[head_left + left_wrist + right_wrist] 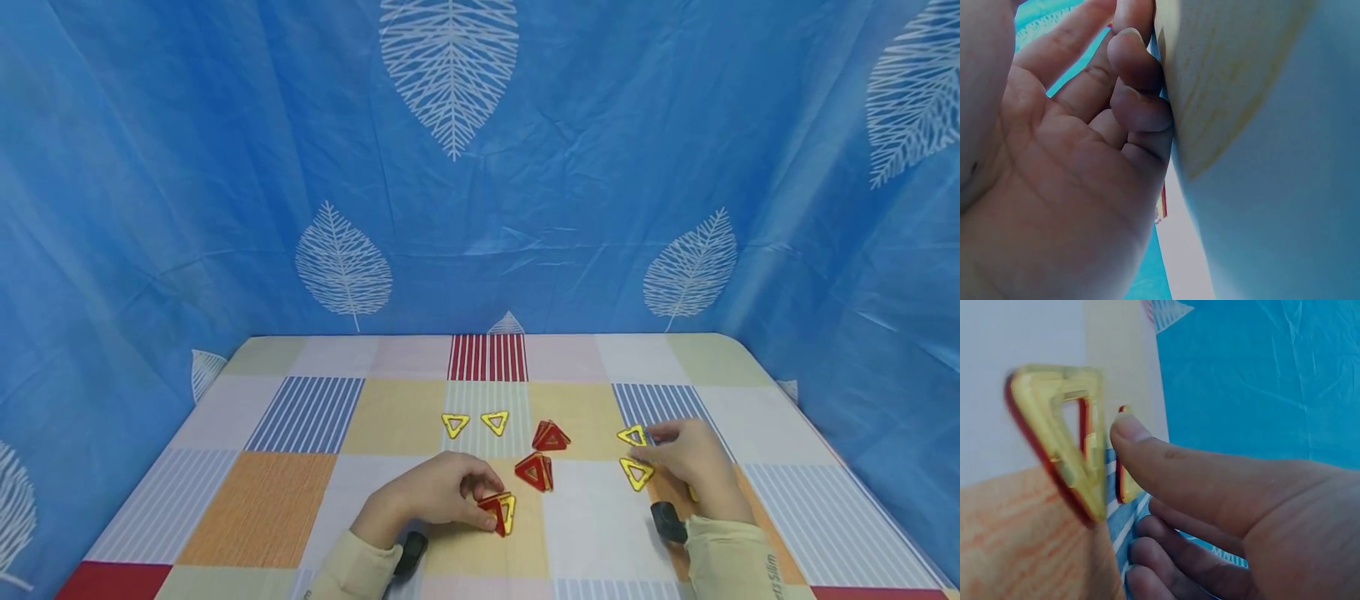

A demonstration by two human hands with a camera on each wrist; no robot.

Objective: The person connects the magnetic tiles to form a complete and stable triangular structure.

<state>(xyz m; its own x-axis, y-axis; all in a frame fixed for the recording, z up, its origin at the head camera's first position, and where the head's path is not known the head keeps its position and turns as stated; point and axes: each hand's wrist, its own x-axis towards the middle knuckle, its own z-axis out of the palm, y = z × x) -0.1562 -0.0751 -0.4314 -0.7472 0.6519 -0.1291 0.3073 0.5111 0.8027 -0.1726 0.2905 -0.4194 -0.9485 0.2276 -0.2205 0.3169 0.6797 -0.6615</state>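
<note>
My left hand grips a red triangle tile between thumb and fingers. Against its right side stands a yellow triangle tile. The left wrist view shows the curled fingers close to the tabletop, with the tiles hidden. My right hand pinches the edge of a hollow yellow tile, its thumb overlapping that tile in the right wrist view. Nearer me lies another yellow tile, large in the right wrist view. One more yellow tile peeks out beneath the right hand.
Two red tile clusters stand mid-table between the hands. Farther back lie two yellow tiles. A patchwork cloth covers the table, and a blue leaf-print curtain surrounds its back and sides.
</note>
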